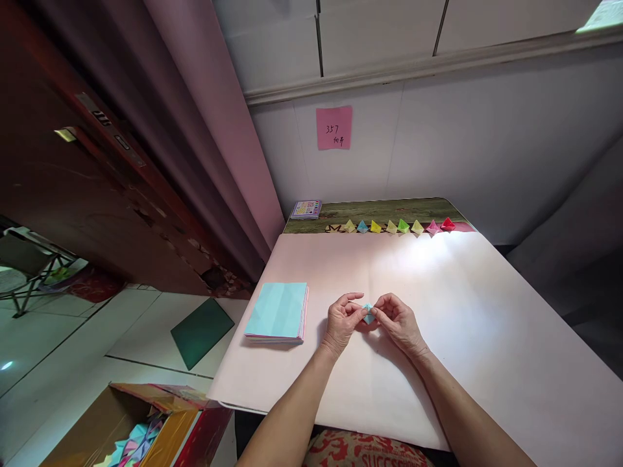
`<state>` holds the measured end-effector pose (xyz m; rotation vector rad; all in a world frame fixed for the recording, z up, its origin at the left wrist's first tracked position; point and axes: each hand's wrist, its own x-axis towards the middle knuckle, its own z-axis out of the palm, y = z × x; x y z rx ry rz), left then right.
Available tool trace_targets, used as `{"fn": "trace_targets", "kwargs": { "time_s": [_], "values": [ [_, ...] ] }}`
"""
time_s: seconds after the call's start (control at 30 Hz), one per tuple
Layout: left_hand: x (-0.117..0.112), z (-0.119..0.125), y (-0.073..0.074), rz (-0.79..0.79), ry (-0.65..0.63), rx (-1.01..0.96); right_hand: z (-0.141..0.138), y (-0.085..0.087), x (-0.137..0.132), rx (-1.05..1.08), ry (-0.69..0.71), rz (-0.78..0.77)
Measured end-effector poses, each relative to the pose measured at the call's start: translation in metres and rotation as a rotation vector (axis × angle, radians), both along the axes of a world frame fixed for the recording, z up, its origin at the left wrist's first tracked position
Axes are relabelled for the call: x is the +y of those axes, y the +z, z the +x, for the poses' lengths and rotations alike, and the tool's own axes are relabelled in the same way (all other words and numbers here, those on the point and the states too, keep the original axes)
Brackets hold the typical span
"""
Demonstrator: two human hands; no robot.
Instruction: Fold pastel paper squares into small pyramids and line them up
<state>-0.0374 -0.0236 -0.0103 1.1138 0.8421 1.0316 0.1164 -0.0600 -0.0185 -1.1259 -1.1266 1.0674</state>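
Between my two hands is a small, folded piece of light blue paper (pixel 368 316), held just above the white-covered table (pixel 438 363). My left hand (pixel 342 320) pinches its left side between thumb and forefinger, with another finger stretched out above. From the other side, my right hand (pixel 400 322) grips the paper's right edge with thumb and fingertips. Fingers cover much of the folded paper, so its full shape is hidden. Left of my hands lies a stack of square paper sheets (pixel 277 310), light blue on top with pink ones beneath.
Several small folded paper pieces (pixel 403 226) in different colours line the table's far edge. A pack of cards (pixel 306 209) sits at the far left corner. On the floor at lower left is a cardboard box (pixel 131 415) with paper inside. A pink note (pixel 334 128) hangs on the wall.
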Motion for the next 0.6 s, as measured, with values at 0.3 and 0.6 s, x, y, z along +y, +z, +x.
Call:
{"fn": "trace_targets", "kwargs": {
  "time_s": [0.3,0.6],
  "values": [
    [-0.0024,0.0014,0.0045,0.035,-0.037,-0.011,-0.0008,0.0005,-0.0013,-0.02,0.057,0.032],
    [-0.003,0.0043,0.0041,-0.008,0.033,0.111,0.0019,-0.0005,0.0021,0.033,-0.078,0.025]
  ]
}}
